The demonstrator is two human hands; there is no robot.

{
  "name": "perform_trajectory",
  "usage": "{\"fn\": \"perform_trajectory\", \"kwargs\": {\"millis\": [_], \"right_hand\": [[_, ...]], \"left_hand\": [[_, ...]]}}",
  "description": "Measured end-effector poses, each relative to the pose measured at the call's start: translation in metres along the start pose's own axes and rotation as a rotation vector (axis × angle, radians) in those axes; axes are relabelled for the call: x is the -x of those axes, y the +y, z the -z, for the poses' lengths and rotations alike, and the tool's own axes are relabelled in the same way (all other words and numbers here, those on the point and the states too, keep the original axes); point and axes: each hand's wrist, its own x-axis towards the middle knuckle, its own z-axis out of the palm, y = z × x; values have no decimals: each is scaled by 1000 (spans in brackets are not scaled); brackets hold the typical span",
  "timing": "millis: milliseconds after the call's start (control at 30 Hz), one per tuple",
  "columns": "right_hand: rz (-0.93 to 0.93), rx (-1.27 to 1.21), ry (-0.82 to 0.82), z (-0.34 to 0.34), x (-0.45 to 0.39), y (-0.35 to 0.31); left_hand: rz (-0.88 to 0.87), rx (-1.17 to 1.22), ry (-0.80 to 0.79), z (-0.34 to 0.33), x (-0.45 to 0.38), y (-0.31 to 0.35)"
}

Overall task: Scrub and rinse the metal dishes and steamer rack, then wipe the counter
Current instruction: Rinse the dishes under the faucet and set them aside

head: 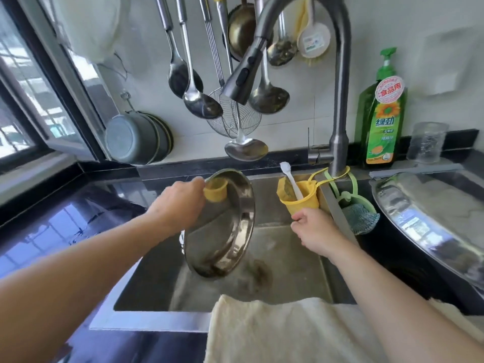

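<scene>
The steel sink (288, 258) sits in the dark worktop (65, 218), with a pale towel (275, 331) draped over its front edge. Above the basin the left hand (175, 208) holds a round metal dish (222, 231) tilted on edge, fingers gripping its upper rim. The right hand (314, 229) pinches the bottom of the yellow mesh holder (301, 197) hanging from the faucet (337, 100).

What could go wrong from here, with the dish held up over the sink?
1. The left hand holds the metal dish tilted by its upper rim only; if it is wet, it might slip and drop into the sink.
2. The right hand reaches at the yellow holder hung from the faucet; a tug could dislodge the brush standing inside.
</scene>
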Motion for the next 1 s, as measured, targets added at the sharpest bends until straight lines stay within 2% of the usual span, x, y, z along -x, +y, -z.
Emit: {"fn": "perform_trajectory", "kwargs": {"millis": [100,200,267,333,467,567,733,833,933,1000], "right_hand": [[87,142,200,3,7,-20],[253,340,279,25,-12,-59],[233,382,331,52,-39,-86],[129,370,368,77,-69,-102],[-139,178,261,91,-117,-101],[-217,98,162,79,-134,-96],[-216,294,32,62,-126,-98],[-61,48,-30,79,-104,-108],[181,-410,-1,97,-62,-142],[291,-636,-72,107,-36,-172]], "left_hand": [[-98,-142,81,4,0,-18],[-194,-186,190,8,-9,-32],[-320,-182,328,9,-18,-36],[-452,-204,362,9,-25,-38],[-594,-235,400,9,-39,-30],[-649,-233,479,3,-46,-20],[-622,-251,544,-9,-37,-25],[-554,-216,453,-15,-31,-32],[-389,-129,283,-10,-28,-32],[-328,-88,159,-7,-28,-29]]}}
